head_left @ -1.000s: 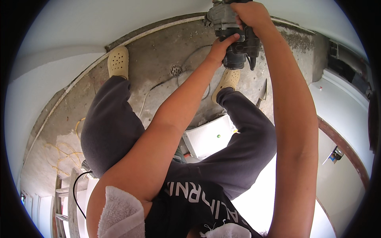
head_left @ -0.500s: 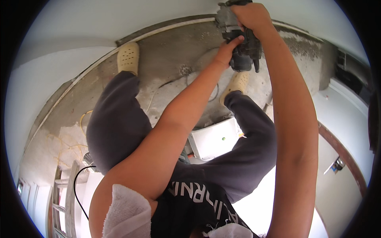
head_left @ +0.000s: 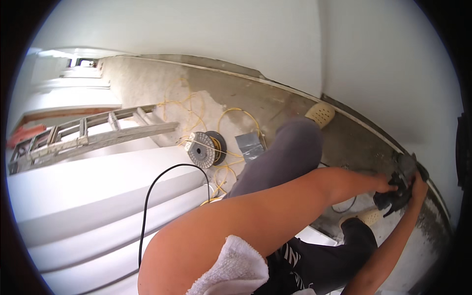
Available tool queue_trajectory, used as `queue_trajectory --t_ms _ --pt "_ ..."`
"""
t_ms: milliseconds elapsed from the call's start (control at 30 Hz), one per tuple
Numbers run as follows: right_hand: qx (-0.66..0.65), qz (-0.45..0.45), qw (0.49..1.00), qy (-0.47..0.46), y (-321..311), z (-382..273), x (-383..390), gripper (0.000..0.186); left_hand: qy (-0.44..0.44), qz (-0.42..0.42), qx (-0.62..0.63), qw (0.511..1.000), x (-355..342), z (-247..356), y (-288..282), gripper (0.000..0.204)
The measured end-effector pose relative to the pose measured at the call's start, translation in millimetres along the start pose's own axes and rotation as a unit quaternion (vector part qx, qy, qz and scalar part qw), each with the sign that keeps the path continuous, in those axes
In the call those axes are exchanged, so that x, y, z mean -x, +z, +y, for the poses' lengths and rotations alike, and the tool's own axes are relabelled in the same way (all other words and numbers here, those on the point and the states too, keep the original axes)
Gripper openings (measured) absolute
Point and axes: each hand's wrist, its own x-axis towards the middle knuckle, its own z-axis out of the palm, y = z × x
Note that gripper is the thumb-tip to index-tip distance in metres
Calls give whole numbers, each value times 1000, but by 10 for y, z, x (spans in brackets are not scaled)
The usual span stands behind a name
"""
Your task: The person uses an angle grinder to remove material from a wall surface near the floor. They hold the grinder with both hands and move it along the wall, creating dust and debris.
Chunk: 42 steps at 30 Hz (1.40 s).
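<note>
At the right, down by the foot of the white wall, I hold a black and grey power tool (head_left: 391,200); its exact kind is hard to make out. My left hand (head_left: 384,184) is closed around its near side, with the thumb on the dark body. Fingers of my right hand (head_left: 420,188) wrap its other side, partly hidden by the tool. The tool's grey end (head_left: 406,164) reaches the strip along the wall base, but whether it touches cannot be seen.
A wooden ladder (head_left: 98,130) lies at the left, near a cable reel (head_left: 202,150) and loose yellow cord (head_left: 241,110). A dark flat sheet (head_left: 250,146) is beside my leg. The white wall (head_left: 236,34) rises ahead from the rough concrete floor (head_left: 236,88). A black cable (head_left: 145,211) curves nearby.
The view has swung left, so the tool and both hands now appear farther right and lower. The cable reel and more of the ladder have come into view. Both hands still grip the tool.
</note>
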Motion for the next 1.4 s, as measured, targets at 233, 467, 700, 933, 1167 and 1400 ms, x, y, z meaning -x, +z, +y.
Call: queue_trajectory --t_ms 233,467,700,933,1167,1400 --pt "-46 72 996 19 -272 769 -455 44 246 -41 -407 878 1263 820 -1073 61" --pt "-44 57 997 -18 -263 725 -633 53 350 343 -48 870 3054 252 -2064 45" --pt "-54 3 998 -38 -299 565 -612 60 351 454 -99 813 3095 -61 -1902 40" --pt "-79 17 996 -37 -200 526 -576 58 337 470 -154 801 3058 -129 -1997 40" --pt "-86 41 995 -23 -195 499 -515 61 332 470 -149 804 3061 -143 -2046 39" --pt "-95 25 995 -3 -204 554 -563 56 309 468 -156 813 3047 -168 -2114 38"
